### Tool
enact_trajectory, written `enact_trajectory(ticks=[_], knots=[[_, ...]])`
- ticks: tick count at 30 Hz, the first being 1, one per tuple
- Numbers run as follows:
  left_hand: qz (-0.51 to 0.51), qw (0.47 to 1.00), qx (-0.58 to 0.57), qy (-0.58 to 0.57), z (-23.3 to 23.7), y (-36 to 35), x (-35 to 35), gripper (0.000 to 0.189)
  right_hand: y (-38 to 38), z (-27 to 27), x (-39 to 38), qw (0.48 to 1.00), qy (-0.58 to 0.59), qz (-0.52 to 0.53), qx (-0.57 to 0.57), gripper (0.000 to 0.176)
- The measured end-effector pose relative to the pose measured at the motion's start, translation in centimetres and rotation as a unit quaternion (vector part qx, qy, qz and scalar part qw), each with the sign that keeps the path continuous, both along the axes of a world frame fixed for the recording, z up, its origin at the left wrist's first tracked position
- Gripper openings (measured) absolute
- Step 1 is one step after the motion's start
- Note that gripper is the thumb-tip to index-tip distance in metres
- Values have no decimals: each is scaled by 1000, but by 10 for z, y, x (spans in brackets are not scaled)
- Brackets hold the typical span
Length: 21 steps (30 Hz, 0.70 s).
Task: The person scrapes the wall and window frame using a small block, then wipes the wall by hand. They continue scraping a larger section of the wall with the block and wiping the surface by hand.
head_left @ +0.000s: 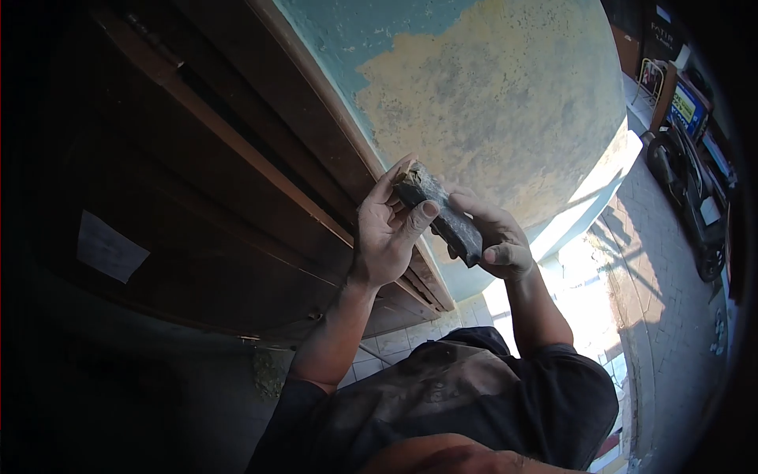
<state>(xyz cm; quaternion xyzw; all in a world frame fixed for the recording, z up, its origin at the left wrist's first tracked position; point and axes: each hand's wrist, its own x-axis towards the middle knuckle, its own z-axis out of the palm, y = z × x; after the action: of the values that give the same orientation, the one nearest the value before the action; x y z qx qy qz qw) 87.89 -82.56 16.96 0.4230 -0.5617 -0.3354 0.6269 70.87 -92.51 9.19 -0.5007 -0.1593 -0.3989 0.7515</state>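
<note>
Both hands hold a dark, dusty block [442,207] that looks wrapped in sandpaper, tilted in front of my chest. One end of it is ragged, with a pale yellowish patch. My left hand [385,237] is closed around the upper left end, with the thumb lying on the near face. At the lower right end, my right hand [499,237] grips the block between thumb and fingers. Dust coats the skin of both hands. Behind them stands a wall [505,103] with turquoise paint and a large bare, yellowish-grey patch. The block appears apart from the wall.
A dark wooden door [197,237] and its frame [324,87] fill the left side, with a sheet of paper [112,246] on the door. At right, a motorbike [688,197] stands on sunlit paving [659,261]. White tiles [395,341] cover the floor below.
</note>
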Motion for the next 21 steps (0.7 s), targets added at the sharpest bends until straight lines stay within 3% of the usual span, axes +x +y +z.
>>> enact_trajectory(ticks=[1,4,8,12,16,21], knots=[[-30,999,-4,32,-4,-6,1,73,-1,-2,-7,989,-36,110,88,63],[-72,997,-1,37,-14,-17,3,75,-5,-14,-19,998,15,48,41,64],[-122,989,2,82,-19,-18,7,81,-2,-21,-12,999,-48,10,-18,62],[-108,989,-14,101,-21,-12,8,84,3,-25,-12,999,-45,12,22,65],[-132,986,-26,100,-15,-3,9,88,7,-18,-14,999,-34,1,-19,64],[-144,983,-55,97,-15,-3,4,89,16,-12,-19,996,2,-78,-36,60]])
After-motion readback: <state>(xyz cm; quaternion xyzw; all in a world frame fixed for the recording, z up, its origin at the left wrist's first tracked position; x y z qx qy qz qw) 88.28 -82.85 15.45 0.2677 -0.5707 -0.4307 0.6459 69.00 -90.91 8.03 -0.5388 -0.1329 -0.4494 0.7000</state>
